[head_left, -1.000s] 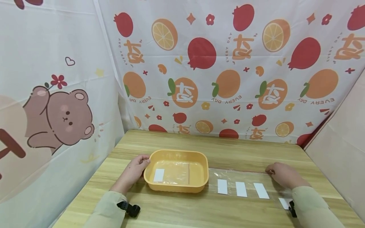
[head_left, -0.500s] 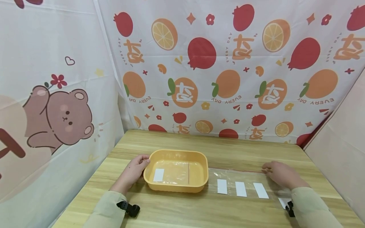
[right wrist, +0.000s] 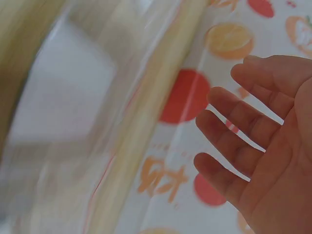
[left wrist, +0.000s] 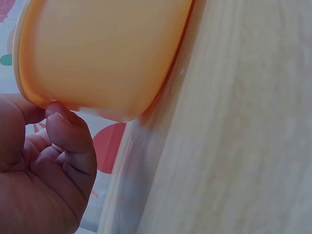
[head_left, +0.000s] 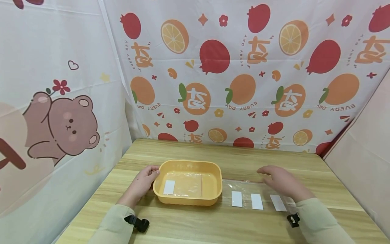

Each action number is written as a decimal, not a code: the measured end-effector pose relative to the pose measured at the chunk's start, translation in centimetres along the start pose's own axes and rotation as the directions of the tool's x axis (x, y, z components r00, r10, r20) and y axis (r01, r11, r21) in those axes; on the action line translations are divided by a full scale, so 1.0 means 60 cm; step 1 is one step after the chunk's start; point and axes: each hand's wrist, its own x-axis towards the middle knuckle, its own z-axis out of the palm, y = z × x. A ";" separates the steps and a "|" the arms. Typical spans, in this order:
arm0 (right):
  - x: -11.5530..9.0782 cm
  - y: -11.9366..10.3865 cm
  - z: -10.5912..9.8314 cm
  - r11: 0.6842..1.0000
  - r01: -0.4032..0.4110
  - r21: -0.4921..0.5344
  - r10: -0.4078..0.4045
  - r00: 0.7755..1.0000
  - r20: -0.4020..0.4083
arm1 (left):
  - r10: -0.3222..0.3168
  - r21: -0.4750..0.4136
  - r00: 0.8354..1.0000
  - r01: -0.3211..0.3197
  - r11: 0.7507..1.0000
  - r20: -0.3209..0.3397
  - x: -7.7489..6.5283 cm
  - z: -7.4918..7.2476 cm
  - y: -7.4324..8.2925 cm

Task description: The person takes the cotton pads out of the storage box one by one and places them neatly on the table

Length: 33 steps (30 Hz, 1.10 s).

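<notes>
A shallow yellow plastic basin (head_left: pixel 187 202) stands on the table in the head view. My left hand (head_left: pixel 144 181) grips its left rim; the left wrist view shows thumb and fingers (left wrist: pixel 70 131) pinching at the basin's edge (left wrist: pixel 112 53). Inside lies a clear zip bag (head_left: pixel 187 184) with a white label patch (head_left: pixel 169 187). More clear zip bags (head_left: pixel 243 186) with white patches lie overlapping in a row right of the basin. Over the right end of this row hovers my right hand (head_left: pixel 283 181), fingers spread and holding nothing. Part of the row is hidden beneath that forearm.
The wood-grain table (head_left: pixel 195 223) carries everything. A fruit-printed cloth (head_left: pixel 213 84) hangs along its back edge, a bear-printed cloth (head_left: pixel 70 125) on the left, and a pale cloth (head_left: pixel 365 162) on the right. Black straps with small cameras (head_left: pixel 138 223) sit on both wrists.
My right hand has lifted off the right end of the bag row and moved left above the bags. My left hand and the basin have stayed in place.
</notes>
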 end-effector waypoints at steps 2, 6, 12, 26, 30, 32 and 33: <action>0.006 -0.020 0.000 0.999 0.000 0.047 0.000 1.000 0.003 | 0.002 -0.003 1.000 -0.002 1.000 0.000 0.000 0.000 0.000; 0.014 -0.059 0.003 0.989 -0.009 0.147 0.006 1.000 0.022 | 0.005 -0.006 1.000 -0.005 1.000 0.001 0.000 0.001 -0.001; 0.027 -0.113 0.013 0.945 -0.019 0.327 0.001 0.998 0.056 | 0.003 -0.006 1.000 -0.003 1.000 0.006 0.000 0.000 -0.001; 0.058 -0.212 0.042 0.724 -0.064 0.687 -0.062 0.986 0.157 | -0.007 -0.007 1.000 0.008 1.000 0.015 0.003 -0.001 -0.005; 0.067 -0.230 0.054 0.656 -0.072 0.751 -0.106 0.977 0.186 | -0.016 -0.007 1.000 0.016 1.000 0.018 0.005 -0.001 -0.005; 0.073 -0.238 0.062 0.635 -0.076 0.768 -0.117 0.974 0.194 | -0.016 -0.003 1.000 0.016 1.000 0.025 0.006 -0.003 -0.005; 0.077 -0.242 0.066 0.629 -0.081 0.773 -0.118 0.973 0.198 | -0.019 -0.003 1.000 0.019 1.000 0.021 0.007 -0.003 -0.005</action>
